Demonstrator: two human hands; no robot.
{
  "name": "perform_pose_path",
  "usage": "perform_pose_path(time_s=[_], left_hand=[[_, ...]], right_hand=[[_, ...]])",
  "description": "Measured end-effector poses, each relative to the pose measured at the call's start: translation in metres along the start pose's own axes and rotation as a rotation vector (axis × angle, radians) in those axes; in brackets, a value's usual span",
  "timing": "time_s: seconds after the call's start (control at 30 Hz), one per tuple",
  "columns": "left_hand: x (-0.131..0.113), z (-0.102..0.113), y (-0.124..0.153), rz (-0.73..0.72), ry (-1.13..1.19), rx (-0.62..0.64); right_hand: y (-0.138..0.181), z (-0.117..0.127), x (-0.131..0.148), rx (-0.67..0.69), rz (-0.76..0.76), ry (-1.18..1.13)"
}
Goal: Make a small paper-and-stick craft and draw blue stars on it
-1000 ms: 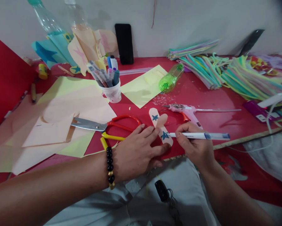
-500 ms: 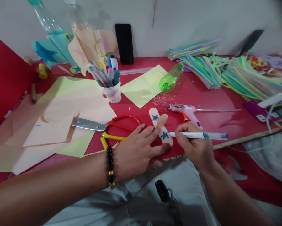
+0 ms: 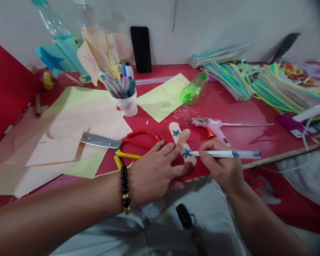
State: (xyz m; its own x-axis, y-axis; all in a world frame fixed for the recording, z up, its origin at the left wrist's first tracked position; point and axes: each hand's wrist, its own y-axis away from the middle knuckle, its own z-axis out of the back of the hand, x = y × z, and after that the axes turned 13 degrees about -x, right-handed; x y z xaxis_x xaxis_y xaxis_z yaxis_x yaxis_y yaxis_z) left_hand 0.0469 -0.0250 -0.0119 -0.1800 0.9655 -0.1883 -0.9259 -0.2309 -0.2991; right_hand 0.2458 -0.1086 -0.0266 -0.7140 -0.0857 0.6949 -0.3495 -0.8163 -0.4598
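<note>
My right hand (image 3: 222, 161) pinches a white-and-blue marker pen (image 3: 226, 154). Its tip touches the lower of two blue stars drawn on a pale peach strip (image 3: 175, 127) with rounded ends. A small rounded peach piece (image 3: 185, 136) crosses the middle of the strip. Fingers spread, my left hand (image 3: 160, 170) lies flat and presses the strip against the red table. Beside the left hand are large scissors (image 3: 141, 134) with one red and one yellow handle, blades over peach sheets. A pink glue gun (image 3: 209, 125) lies beyond my right hand.
Peach and yellow sheets (image 3: 95, 106) spread over the left side. A cup of markers (image 3: 129, 106), a green bottle piece (image 3: 193, 92) and a phone (image 3: 141, 49) stand or lie behind. Pipe cleaners (image 3: 277, 87) heap at right. Decorated bottles (image 3: 93, 42) stand back left.
The marker's back end has shifted slightly to the right while its tip stays on the lower star. My left hand keeps its place.
</note>
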Motion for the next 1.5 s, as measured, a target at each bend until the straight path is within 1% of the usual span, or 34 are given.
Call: perform_pose_path(time_s=[0.1,0.27,0.4,0.77,1.0,1.37,1.5], left_hand=[[0.0002,0.0005,-0.0001,0.000,-0.002,0.009],[-0.0005,0.0005,0.0002,0.006,-0.007,0.013],[-0.0006,0.0000,0.0002,0.005,-0.004,-0.003],[0.0003,0.0014,0.0006,-0.003,-0.015,0.023],[0.0004,0.0015,0.0001,0.004,-0.010,0.019],[-0.0002,0.0015,-0.0001,0.005,-0.006,0.019],[-0.0001,0.0012,0.0002,0.003,-0.010,0.029]], right_hand=[[0.0002,0.0001,0.0000,-0.001,0.005,0.017],[-0.0001,0.0009,0.0006,0.057,0.009,-0.019],[0.0001,0.0011,0.0005,0.039,0.007,-0.020],[-0.0017,0.0012,0.0024,0.077,0.050,0.004],[-0.0009,0.0028,0.0020,0.099,0.069,-0.006],[-0.0009,0.0018,0.0011,0.111,0.091,-0.034],[0.0003,0.0024,0.0006,0.086,0.056,-0.050]])
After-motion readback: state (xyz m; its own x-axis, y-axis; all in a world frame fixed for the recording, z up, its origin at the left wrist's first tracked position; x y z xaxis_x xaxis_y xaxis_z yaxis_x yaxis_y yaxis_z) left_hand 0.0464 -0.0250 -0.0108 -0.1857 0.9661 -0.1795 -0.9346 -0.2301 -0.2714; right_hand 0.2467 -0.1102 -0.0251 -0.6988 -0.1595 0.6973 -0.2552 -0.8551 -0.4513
